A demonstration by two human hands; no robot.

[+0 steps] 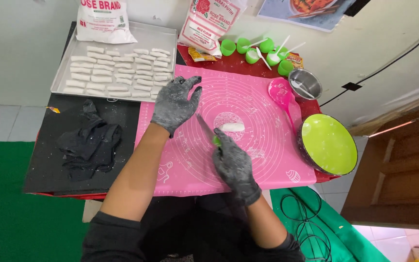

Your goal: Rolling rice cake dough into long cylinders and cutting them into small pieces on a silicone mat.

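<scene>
Just beyond the right grip [233, 162], up and slightly to its right on the pink silicone mat [263, 97], lies the dough piece [232, 127], a short white roll resting on a floured patch inside the mat's printed circles. We note its long axis running nearly left to right, crosswise to the knife.

The right grip is closed around the green handle of the knife [207, 127]. The blade slants away from the grip, up and to the left, and its tip ends just left of the dough piece's near end. We cannot tell whether the blade touches the dough; it appears just beside it.

The left grip [174, 104] is open, gloved fingers spread, holding nothing. It hovers over or rests on the mat's upper left edge, to the left of the dough piece and clearly apart from it. We judge the right grip the nearer of the two to the dough.

Farther from the left grip, up and to its left, sits the metal tray [163, 34] carrying rows of similar white pieces. To the right of the right grip stands the green bowl [328, 144], touching or overlapping the mat's right edge. A dark cloth [89, 143] lies on the black sheet well to the left of both grips.
</scene>
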